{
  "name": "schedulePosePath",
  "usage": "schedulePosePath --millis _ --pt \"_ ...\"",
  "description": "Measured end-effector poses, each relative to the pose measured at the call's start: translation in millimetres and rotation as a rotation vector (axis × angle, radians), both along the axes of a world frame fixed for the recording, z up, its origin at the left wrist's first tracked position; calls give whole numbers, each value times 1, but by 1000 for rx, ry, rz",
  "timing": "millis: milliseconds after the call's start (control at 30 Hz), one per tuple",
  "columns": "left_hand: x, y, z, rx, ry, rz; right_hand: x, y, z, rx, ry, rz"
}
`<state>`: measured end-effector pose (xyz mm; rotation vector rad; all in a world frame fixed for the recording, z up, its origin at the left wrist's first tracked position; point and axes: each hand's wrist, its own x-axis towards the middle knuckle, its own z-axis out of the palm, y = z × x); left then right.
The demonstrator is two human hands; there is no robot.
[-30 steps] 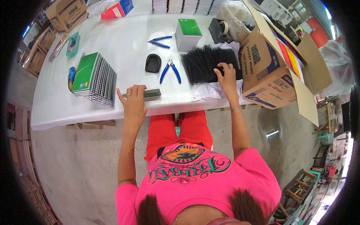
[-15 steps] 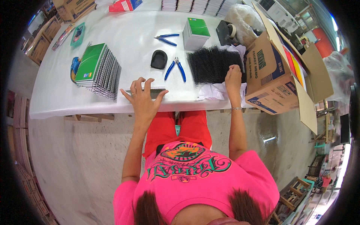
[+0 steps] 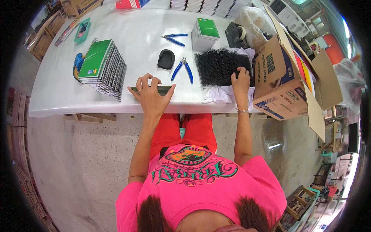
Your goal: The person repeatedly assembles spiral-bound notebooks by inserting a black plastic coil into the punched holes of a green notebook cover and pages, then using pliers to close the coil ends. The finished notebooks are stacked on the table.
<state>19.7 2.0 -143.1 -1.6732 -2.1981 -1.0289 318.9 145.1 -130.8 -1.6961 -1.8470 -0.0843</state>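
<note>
My left hand [image 3: 151,97] spans a small dark green notebook [image 3: 164,90] near the table's front edge, thumb at its right end and fingers over the top and left end. At the right, my right hand [image 3: 240,82] has its fingers bent and pressed into a pile of black spiral binding coils [image 3: 216,69]; whether one coil is pinched cannot be made out. Left of my left hand stands a stack of green-covered spiral notebooks [image 3: 101,67]. Blue-handled cutters [image 3: 182,71] and a black rounded pad [image 3: 165,59] lie between the hands.
Another blue-handled cutter [image 3: 176,39] lies farther back. Beside it stands a stack of green-topped, white-edged pads [image 3: 205,36]. An open cardboard box [image 3: 276,83] borders the coils on the right. White paper [image 3: 218,95] lies under them. A teal basket [image 3: 82,31] sits far left.
The notebook under my left hand has tilted, showing more of its green face. My right hand stays at the coils, with its fingers slightly shifted. The whole view has moved a little.
</note>
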Motion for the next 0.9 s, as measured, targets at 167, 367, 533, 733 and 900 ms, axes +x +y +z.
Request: schedulePosePath --millis 167,367,533,733,900 --pt "-6 2 4 8 -26 -6 7 -7 7 -9 -6 121" --pt "-5 2 1 -21 -47 -9 15 -2 2 -1 63 99" --pt "-4 2 2 -12 -19 1 21 2 -3 -34 237 64" --pt "-5 2 -4 12 6 20 16 -8 0 -30 114 77" --pt "-6 -1 -6 44 -9 19 23 -5 -1 -35 169 75"
